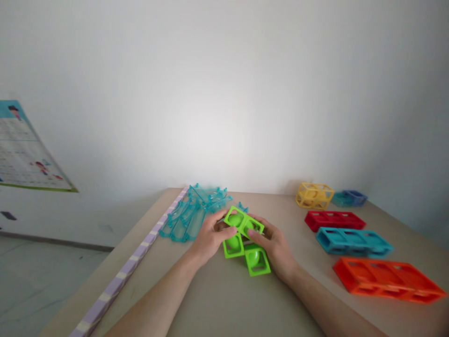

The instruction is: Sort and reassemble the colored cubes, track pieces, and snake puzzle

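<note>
Mid-join at frame center: left hand point(209, 238) and right hand point(275, 245) both clamped, fingers curled, on lime-green hollow cube blocks point(242, 223). Probably needs squaring edges before pressing.

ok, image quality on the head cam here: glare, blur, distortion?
Head view: a bright hotspot washes out the wall; corners darken; wide-lens stretch skews the orange block and table edge; the left hand, right hand and green blocks look sharp; far teal pieces are soft.
</note>
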`<action>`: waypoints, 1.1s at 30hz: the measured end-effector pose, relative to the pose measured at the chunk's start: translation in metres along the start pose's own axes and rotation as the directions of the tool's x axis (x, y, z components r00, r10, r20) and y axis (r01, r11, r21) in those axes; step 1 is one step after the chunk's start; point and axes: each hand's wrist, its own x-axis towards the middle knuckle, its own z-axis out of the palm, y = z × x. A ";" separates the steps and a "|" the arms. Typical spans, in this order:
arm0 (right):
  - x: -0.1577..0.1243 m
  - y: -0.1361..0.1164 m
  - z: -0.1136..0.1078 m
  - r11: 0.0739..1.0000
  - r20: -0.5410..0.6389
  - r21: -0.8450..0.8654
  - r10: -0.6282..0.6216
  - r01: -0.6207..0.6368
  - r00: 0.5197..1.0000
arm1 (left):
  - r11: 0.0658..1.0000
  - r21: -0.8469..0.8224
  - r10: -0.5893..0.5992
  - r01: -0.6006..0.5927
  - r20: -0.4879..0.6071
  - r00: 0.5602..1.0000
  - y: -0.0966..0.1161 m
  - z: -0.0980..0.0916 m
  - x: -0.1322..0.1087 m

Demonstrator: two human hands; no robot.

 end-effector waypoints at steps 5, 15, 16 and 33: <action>-0.002 -0.002 0.002 1.000 -0.037 0.009 0.005 -0.005 0.999 | 0.998 -0.064 0.005 -0.005 -0.003 1.000 -0.005 0.000 0.000; 0.004 0.000 -0.007 0.995 -0.262 0.006 -0.091 0.096 0.961 | 0.985 0.006 -0.174 0.174 0.037 0.984 -0.016 -0.001 0.002; 0.004 0.000 -0.007 0.993 -0.280 -0.007 -0.114 0.117 0.953 | 0.987 0.016 -0.162 0.161 0.034 0.986 -0.016 -0.001 0.002; -0.003 0.002 -0.001 0.988 0.022 -0.131 -0.079 0.082 0.997 | 0.973 -0.229 -0.016 -0.015 -0.132 0.991 -0.010 -0.002 0.010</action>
